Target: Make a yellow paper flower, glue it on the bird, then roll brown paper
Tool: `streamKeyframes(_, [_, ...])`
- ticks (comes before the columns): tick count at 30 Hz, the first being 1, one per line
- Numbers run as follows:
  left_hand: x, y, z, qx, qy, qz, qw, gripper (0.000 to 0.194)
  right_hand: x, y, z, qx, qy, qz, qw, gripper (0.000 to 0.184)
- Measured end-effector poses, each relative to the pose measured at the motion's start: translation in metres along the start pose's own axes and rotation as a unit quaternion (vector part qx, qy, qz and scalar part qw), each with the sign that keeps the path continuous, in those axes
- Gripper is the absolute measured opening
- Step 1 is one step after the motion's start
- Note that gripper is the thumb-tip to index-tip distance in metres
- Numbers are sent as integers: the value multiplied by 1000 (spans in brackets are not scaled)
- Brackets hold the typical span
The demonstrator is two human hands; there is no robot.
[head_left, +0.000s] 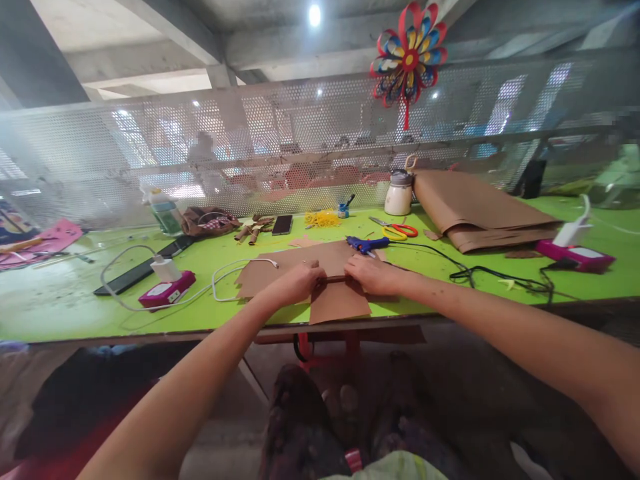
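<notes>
A small sheet of brown paper (pixel 341 303) lies at the table's front edge, with a narrow folded or rolled strip along its far side. My left hand (pixel 304 280) pinches the left end of that strip, and my right hand (pixel 370 273) has its fingers closed on the right end. Beneath both hands are larger brown paper pieces (pixel 285 261), lying flat. Just beyond my right hand rests a blue glue gun (pixel 367 245), its black cord running off to the right. Scissors (pixel 397 230) with yellow and red handles lie behind it.
A thick folded brown paper stack (pixel 480 203) fills the back right beside a white jar (pixel 399 193). Purple power strips (pixel 167 291) sit left and right, with white cables nearby. Further back are a phone (pixel 283 225), yellow strips (pixel 321 219) and a bottle (pixel 164 212).
</notes>
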State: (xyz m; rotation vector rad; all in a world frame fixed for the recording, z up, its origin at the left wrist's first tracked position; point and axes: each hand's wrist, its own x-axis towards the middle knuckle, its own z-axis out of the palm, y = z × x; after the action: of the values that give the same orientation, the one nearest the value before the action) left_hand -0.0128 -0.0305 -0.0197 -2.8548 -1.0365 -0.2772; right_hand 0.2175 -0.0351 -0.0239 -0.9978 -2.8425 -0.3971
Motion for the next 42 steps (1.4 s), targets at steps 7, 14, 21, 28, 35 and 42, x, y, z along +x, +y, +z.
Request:
streamKeyframes(7, [-6,9,-4,59,-6,39,997,26,-2,-8,-5,-80,3,-42,996,12])
streamKeyframes(14, [5,3,-24,-47,-54,-2,997,24,3,-19,-5,-181,-4,-87,980,16])
streamKeyframes(21, [40,-7,-27,-245,-83,-48,965,35,12,-21,-28,-154,84,-38,984,23])
streamKeyframes(28, [34,-12,-5,-445,-110,-98,884,42,-2,-26,-34,-155,100,-29,982,19])
streamKeyframes(35, [25,-8,-4,-481,-124,-83,864,43,-5,-32,-29,-128,99,-24,987,20])
streamKeyframes(42, [19,-2,-8,-515,-108,-108,843,41,-5,-23,-27,30,127,42,991,17])
